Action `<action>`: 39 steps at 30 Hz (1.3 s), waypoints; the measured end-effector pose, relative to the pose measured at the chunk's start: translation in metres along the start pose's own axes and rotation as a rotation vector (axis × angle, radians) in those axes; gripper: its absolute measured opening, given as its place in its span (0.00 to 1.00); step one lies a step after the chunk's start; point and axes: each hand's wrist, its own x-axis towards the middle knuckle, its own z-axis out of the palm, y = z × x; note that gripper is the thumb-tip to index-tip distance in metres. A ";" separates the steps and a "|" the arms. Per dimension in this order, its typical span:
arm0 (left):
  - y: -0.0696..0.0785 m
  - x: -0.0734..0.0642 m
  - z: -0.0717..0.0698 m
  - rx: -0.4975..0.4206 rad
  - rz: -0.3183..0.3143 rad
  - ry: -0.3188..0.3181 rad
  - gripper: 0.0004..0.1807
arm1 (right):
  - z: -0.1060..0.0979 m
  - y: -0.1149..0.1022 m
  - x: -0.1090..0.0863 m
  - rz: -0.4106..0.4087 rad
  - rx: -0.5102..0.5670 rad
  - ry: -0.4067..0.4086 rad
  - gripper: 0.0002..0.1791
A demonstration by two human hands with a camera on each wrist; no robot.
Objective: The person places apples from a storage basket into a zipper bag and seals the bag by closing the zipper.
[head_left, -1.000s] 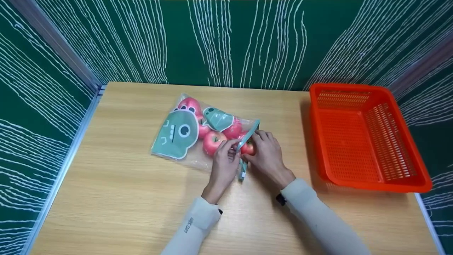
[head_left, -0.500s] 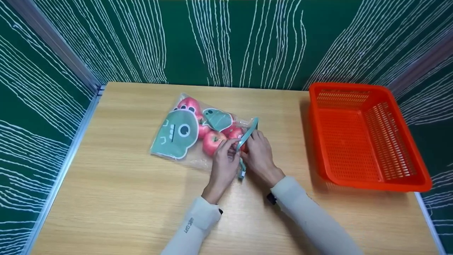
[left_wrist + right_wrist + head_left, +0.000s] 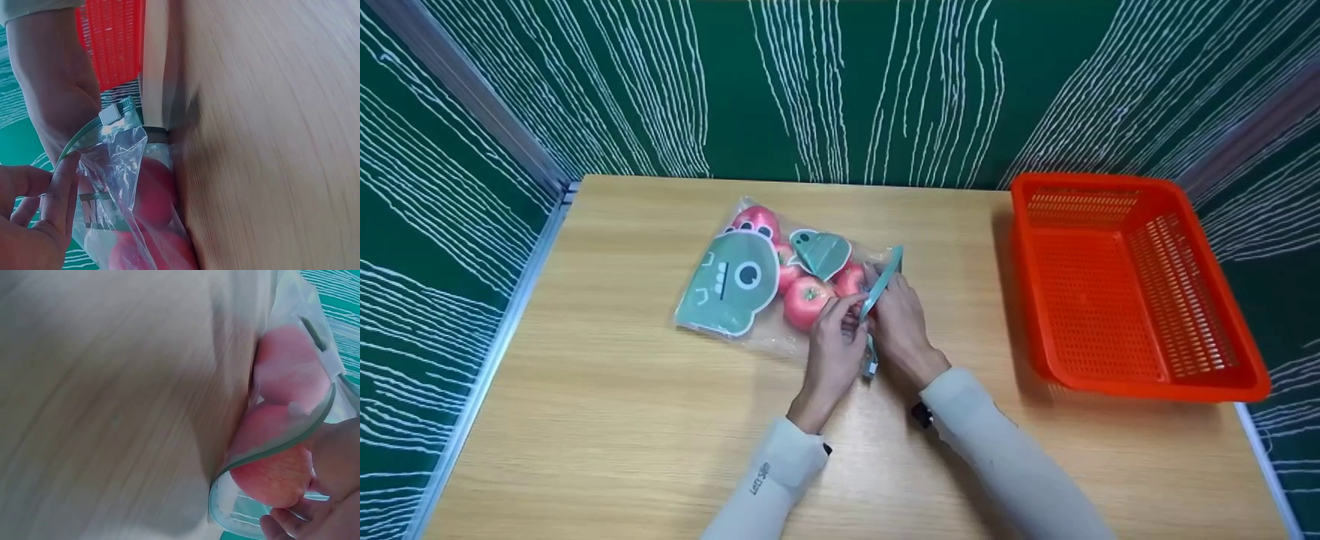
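Left hand pinches green strip of clear bag, toward the far edge of desk | right hand partly behind this strip | 4 red apples visible inside | red basket at far right corner

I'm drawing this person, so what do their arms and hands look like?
The left sleeve and right sleeve are long and pale grey. Small dark lettering, perhaps "Let's Slim", marks the left one. A little black object peeks out at each cuff. The left hand and right hand wear no gloves.
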 end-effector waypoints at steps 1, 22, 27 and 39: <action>0.000 0.000 0.000 0.001 -0.001 -0.001 0.21 | 0.000 0.000 0.001 0.003 0.000 0.001 0.38; 0.000 0.001 -0.002 -0.024 0.026 0.008 0.19 | -0.035 0.032 -0.017 0.115 0.076 0.064 0.20; -0.002 0.001 -0.003 -0.037 0.023 0.005 0.20 | -0.040 0.042 -0.010 0.186 0.108 0.059 0.24; -0.002 0.000 -0.004 -0.029 -0.029 -0.015 0.21 | -0.043 0.055 0.021 0.206 0.129 -0.014 0.28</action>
